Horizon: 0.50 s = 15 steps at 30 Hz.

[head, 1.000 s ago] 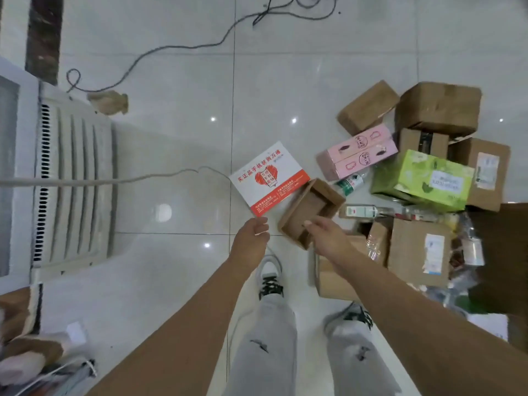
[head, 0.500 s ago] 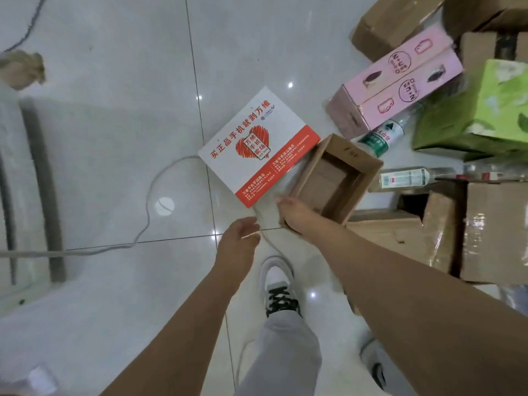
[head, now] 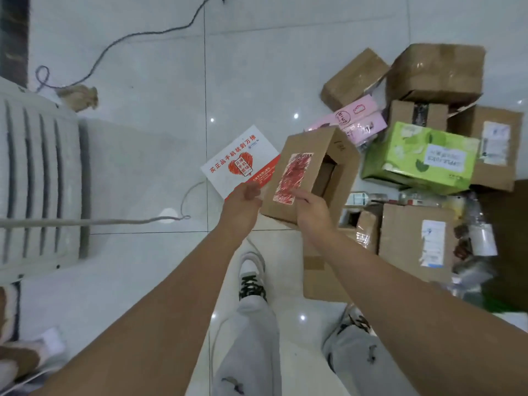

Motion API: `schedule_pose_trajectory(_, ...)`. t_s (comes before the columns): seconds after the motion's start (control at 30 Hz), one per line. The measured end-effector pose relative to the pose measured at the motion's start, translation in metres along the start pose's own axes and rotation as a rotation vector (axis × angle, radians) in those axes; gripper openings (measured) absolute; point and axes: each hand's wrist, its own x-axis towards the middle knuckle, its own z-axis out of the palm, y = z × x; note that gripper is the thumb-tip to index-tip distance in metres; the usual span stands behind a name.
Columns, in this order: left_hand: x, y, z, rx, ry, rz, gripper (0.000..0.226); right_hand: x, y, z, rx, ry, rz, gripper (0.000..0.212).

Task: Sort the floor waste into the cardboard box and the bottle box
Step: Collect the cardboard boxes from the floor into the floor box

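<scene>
Stretches both bare forearms forward and down, wrists close together. Grips small cardboard box (head: 328, 150) at its near edge with right hand (head: 311, 208), fingers over its face; curls left hand (head: 243, 204) round its left corner.

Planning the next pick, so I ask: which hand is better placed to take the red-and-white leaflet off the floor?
Left, probably. The left hand hovers directly over the leaflet, beside the small box, while the right hand grips that box, fingers over its labelled face, farther from the leaflet.
</scene>
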Motion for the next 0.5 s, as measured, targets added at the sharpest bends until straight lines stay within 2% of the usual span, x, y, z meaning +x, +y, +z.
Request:
schedule_pose_trajectory(0.1, -0.076, 0.068, -0.004, -0.075, 0.011, 0.03, 0.029, -0.101, -0.05, -0.057, 0.04, -0.051, -0.102, 0.035)
schedule_pose_trajectory(0.2, -0.162, 0.132, -0.014, -0.135, 0.033, 0.076, 0.041, -0.217, -0.111, -0.119, 0.007, -0.055, -0.149, 0.035)
schedule_pose_trajectory(0.27, -0.219, 0.17, -0.02, -0.162, 0.057, 0.1, 0.04, -0.286, -0.146, -0.157, -0.011, -0.068, -0.19, 0.038)
schedule_pose_trajectory(0.33, -0.266, 0.196, -0.028, -0.229, 0.054, 0.083, 0.057, -0.344, -0.173, -0.185, 0.009, -0.06, -0.213, 0.04)
schedule_pose_trajectory(0.4, -0.303, 0.214, -0.034, -0.311, -0.008, 0.08, 0.068, -0.39, -0.196, -0.206, 0.048, -0.022, -0.249, 0.043)
schedule_pose_trajectory(0.5, -0.335, 0.24, -0.043, -0.417, -0.155, 0.083, 0.064, -0.442, -0.228, -0.225, 0.123, 0.035, -0.323, 0.044)
